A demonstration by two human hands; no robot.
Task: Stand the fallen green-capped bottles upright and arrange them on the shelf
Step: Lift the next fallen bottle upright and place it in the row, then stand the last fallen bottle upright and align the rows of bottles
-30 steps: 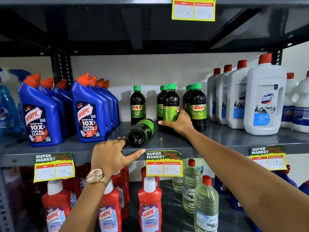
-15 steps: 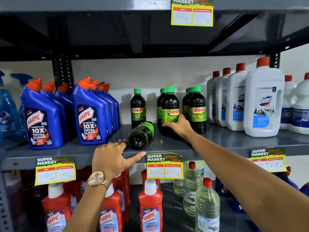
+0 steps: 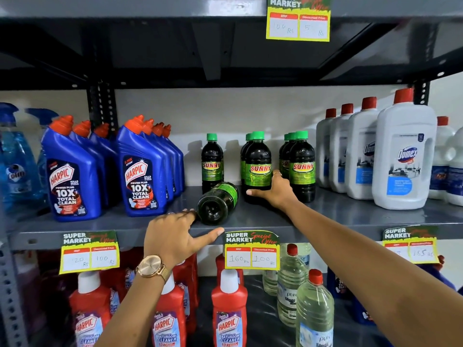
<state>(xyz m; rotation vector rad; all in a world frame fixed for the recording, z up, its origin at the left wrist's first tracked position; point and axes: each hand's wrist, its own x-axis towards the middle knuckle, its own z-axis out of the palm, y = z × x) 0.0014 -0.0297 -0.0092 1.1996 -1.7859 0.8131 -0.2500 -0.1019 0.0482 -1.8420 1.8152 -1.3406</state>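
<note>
A dark green-capped bottle (image 3: pixel 217 203) lies on its side on the grey shelf (image 3: pixel 338 217), base toward me and cap pointing back. My left hand (image 3: pixel 172 236) is at its base: the fingertips touch the left side, the thumb stretches along the shelf's front edge, and nothing is gripped. My right hand (image 3: pixel 275 191) holds the lower part of an upright Sunny bottle (image 3: pixel 258 166), label facing me. A single upright bottle (image 3: pixel 212 162) stands behind the fallen one. Three more (image 3: pixel 302 169) stand in a row to the right.
Blue Harpic bottles (image 3: pixel 142 176) stand left of the green-capped ones and white Domex jugs (image 3: pixel 403 156) stand to the right. Price tags (image 3: pixel 251 250) hang on the shelf edge. The shelf below holds red Harpic bottles (image 3: pixel 229 309) and clear bottles (image 3: pixel 314 314).
My right hand has turned the upright bottle so that its Sunny label faces front. My left hand has stayed at the fallen bottle's base.
</note>
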